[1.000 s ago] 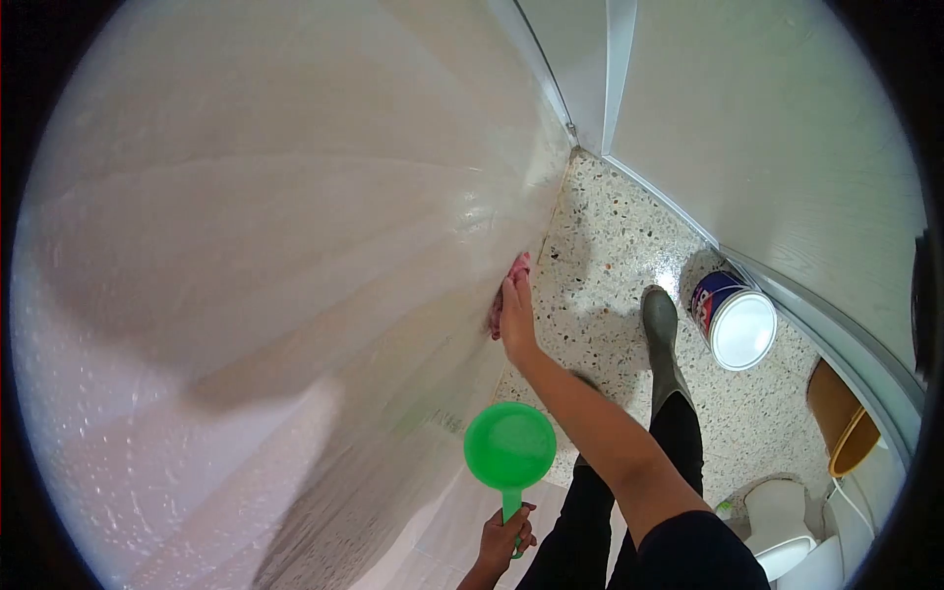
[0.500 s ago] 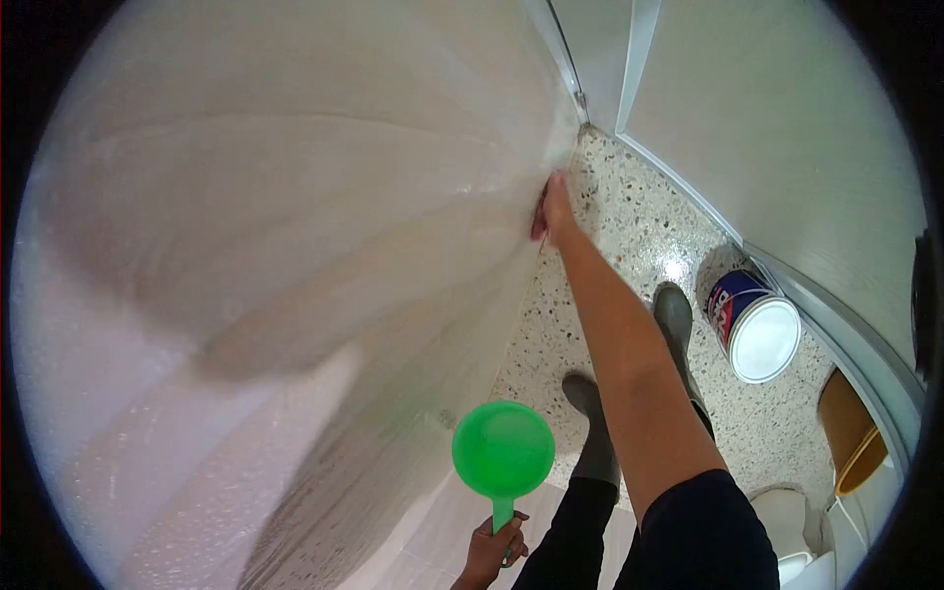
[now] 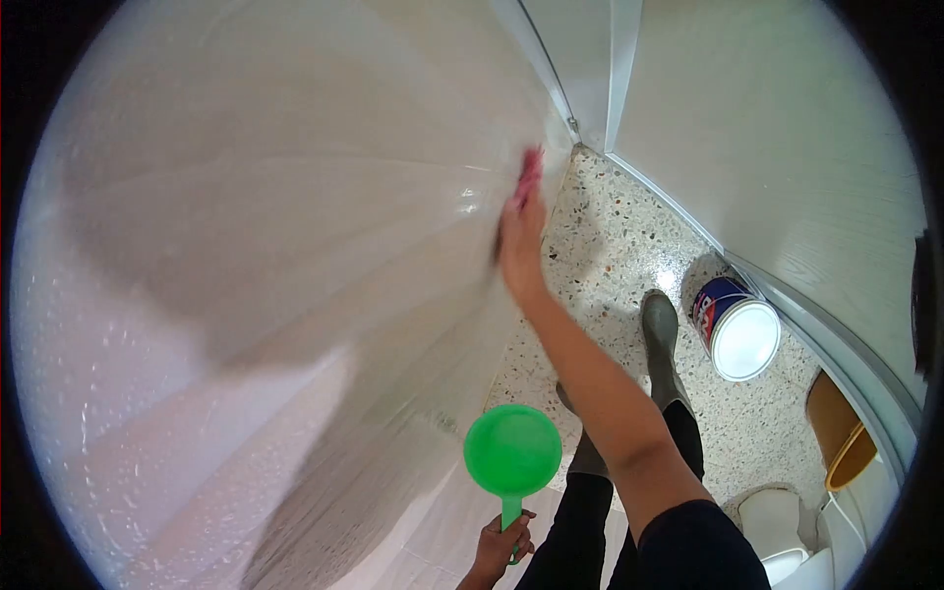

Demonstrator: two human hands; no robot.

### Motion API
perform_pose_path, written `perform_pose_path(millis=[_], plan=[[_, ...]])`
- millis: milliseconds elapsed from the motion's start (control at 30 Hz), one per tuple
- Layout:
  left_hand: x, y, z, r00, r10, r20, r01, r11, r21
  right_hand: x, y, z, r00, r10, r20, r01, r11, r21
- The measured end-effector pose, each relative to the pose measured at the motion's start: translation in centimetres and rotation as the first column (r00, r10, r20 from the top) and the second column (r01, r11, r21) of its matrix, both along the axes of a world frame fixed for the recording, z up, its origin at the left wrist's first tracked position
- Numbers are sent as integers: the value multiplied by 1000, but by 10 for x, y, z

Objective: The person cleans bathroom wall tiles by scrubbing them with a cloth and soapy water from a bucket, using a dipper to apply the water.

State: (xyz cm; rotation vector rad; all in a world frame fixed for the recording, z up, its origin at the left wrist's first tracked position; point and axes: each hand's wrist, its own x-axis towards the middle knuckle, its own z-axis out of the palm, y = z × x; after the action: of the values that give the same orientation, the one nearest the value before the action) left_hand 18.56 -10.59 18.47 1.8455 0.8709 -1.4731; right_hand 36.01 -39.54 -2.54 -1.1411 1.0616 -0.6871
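Observation:
My left hand [image 3: 503, 547] is closed round the handle of a green plastic dipper [image 3: 512, 450], held low in front of me with its round bowl facing up. My right hand [image 3: 522, 246] reaches forward against the wet, light-coloured wall [image 3: 324, 226], just above where it meets the floor. From its fingers sticks out a pink scrubbing cloth [image 3: 530, 175], blurred by motion. Part of the cloth is hidden by the hand, and its exact kind is hard to make out.
On the speckled floor [image 3: 610, 246] I stand in grey boots [image 3: 660, 329]. To the right are a blue paint bucket with a white lid [image 3: 745, 339], a brown bin [image 3: 841, 433] and a toilet [image 3: 772, 521]. A pale door panel [image 3: 767, 118] borders the far right.
My right hand has moved from the wall's bottom edge to the left and up onto the wall, and the pink cloth now shows clearly. The dipper stays in my left hand. The view has shifted slightly.

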Motion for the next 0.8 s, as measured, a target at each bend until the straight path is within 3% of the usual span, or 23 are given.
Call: perform_pose_path(millis=[67,100,133,167,233,300,367,433,467,500,533,567,633,700,800], plan=[[-1,-5,2,1000,-7,12,7,1000,9,6,-10,-42,970,-180,166,172,983,57],[-2,-6,4,1000,-19,20,18,1000,11,8,15,-74,970,-178,165,172,984,53],[-4,-5,6,1000,-20,20,20,1000,6,12,46,-112,983,-170,69,133,920,369],[-4,-3,7,1000,-12,15,12,1000,-4,13,62,-125,991,-133,-15,111,757,644],[-5,-2,13,1000,0,13,0,1000,-25,0,102,-69,986,-167,-10,140,792,595],[-4,-6,25,1000,-17,4,17,999,-31,-40,91,27,983,57,173,-175,572,801],[-2,-14,41,1000,-19,-1,19,999,-51,-59,103,81,981,-1,195,-123,774,622],[3,-21,58,1000,-24,8,24,996,-80,-87,76,146,946,81,314,-274,719,638],[4,-20,66,998,-58,-9,57,996,-69,-104,67,161,871,334,361,-478,749,460],[4,-18,75,995,-92,-26,90,994,-57,-120,61,174,746,569,346,-660,703,266],[4,-18,82,995,-97,-3,96,992,-82,-130,57,187,593,785,179,-799,601,11],[3,-16,91,987,-163,4,163,983,-80,-139,59,200,422,905,-56,-893,404,-198],[2,-12,104,972,-231,36,234,967,-105,-156,88,210,47,964,-262,-989,7,-150],[2,-12,119,946,-319,50,323,934,-153,-172,106,245,-87,867,-490,-996,-76,42],[2,-5,149,926,-351,140,376,893,-248,-186,162,210,-28,720,-694,-995,-90,-53]])
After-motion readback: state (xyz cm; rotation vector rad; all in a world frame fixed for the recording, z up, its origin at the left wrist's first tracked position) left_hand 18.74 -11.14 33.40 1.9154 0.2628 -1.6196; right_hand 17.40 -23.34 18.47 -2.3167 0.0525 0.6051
